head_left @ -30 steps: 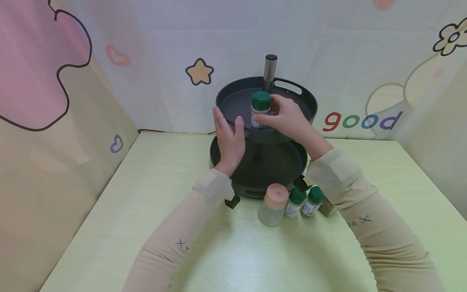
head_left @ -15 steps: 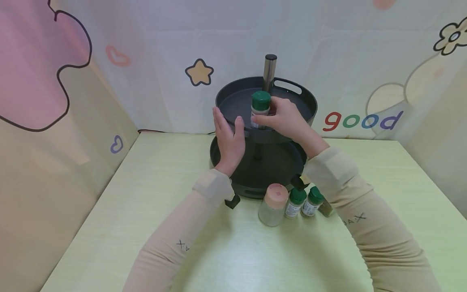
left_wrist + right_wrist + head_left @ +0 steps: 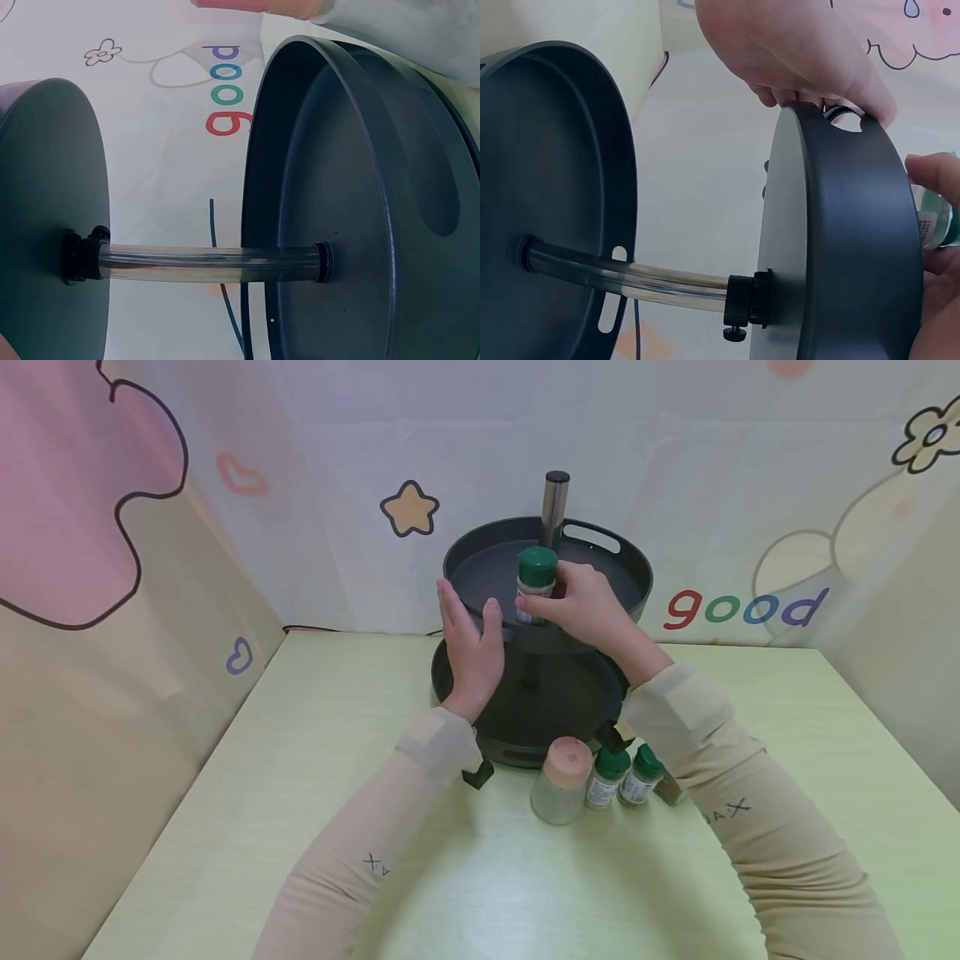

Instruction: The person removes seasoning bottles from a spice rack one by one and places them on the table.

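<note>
A two-tier black round tray stand holds its upper tray [image 3: 487, 560] over its lower tray [image 3: 555, 706]. My right hand [image 3: 592, 606] pinches a spice jar [image 3: 537, 570] with a green cap, upright at the front of the upper tray. In the right wrist view, the jar [image 3: 932, 217] shows partly behind the tray's rim, so its base is hidden. Against the left front of the upper rim rests my left hand [image 3: 474, 664], its fingers straight. The right wrist view shows that left hand [image 3: 795, 45] touching the rim beside a handle slot.
Before the stand, a glass jar with a pink lid [image 3: 567, 777] stands on the table [image 3: 337, 760]. Beside it are two green-capped spice jars [image 3: 609, 772] and another item partly under the right sleeve. A metal pole [image 3: 555, 510] rises through the stand; a printed cloth hangs behind.
My right forearm has shifted slightly left, while the right hand keeps hold of the spice jar in the same spot. The left hand has stayed still on the rim.
</note>
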A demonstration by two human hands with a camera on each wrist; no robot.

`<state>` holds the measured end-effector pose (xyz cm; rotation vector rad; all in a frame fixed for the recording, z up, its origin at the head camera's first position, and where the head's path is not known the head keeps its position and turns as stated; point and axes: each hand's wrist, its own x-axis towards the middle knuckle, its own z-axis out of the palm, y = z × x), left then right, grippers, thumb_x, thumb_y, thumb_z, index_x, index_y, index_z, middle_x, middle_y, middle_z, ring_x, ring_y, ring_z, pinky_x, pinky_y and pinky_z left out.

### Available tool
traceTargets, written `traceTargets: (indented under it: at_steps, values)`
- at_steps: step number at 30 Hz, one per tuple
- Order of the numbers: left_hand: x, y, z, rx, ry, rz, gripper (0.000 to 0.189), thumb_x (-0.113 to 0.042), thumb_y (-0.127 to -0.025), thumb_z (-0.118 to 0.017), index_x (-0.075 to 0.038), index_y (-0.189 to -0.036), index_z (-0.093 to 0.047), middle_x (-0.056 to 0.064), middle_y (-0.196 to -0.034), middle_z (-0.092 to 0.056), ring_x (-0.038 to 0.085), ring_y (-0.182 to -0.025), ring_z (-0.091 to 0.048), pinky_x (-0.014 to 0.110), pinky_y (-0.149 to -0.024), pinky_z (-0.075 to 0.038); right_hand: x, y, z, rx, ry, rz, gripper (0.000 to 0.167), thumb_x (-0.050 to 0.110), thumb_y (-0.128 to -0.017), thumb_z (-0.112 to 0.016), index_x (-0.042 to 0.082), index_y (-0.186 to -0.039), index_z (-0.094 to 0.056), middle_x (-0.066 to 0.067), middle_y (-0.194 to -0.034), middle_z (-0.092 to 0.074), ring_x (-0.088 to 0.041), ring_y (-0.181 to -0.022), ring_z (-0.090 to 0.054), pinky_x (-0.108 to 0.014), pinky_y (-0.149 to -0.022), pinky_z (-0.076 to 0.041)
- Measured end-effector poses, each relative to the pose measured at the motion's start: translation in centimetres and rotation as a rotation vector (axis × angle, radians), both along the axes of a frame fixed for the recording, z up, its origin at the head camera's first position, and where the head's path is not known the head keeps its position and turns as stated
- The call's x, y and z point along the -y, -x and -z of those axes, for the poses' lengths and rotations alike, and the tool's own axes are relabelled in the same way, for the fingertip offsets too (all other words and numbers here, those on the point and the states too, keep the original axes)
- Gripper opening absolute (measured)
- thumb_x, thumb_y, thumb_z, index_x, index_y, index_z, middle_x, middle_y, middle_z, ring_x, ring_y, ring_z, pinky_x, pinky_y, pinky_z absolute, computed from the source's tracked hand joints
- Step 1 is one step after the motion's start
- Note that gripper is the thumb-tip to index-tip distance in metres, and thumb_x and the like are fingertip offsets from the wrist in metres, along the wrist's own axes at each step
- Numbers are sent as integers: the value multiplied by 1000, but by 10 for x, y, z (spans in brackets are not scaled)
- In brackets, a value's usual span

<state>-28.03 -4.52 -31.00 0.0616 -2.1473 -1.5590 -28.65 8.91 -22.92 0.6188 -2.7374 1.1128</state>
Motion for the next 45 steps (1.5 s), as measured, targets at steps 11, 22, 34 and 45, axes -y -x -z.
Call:
traceTargets:
  at_steps: [11,22,34,45]
  values:
    - [0,-2,-3,-4,-4,10,72,-47,-89,-33,-16,-143,4,-7,-150,5,11,-137,2,36,-112,-7,-1,-3,0,-26,26,18,32,27,-81,-61,5,-104,-55,-12,-86,-61,-21,-73,-50,-27,-60,-39]
    - [1,0,-2,-21,0,27,71,-45,-90,-32,-12,-143,3,0,-150,4,15,-138,1,40,-112,-7,-2,-5,1,-45,109,47,39,25,-81,-60,3,-112,-51,-14,-106,-61,-23,-88,-56,-37,-77,-47]
    - [2,0,-3,-16,5,25,72,-44,-90,-33,-11,-143,2,0,-150,4,15,-138,1,39,-112,-7,-3,-7,3,-74,212,92,45,26,-82,-60,3,-118,-47,-14,-113,-57,-23,-92,-55,-39,-84,-47]
    - [2,0,-3,-15,4,22,72,-44,-90,-33,-9,-143,1,0,-150,3,14,-138,1,37,-112,-7,-6,-6,4,-98,263,111,45,27,-82,-59,4,-119,-46,-12,-113,-57,-22,-89,-52,-38,-84,-46]
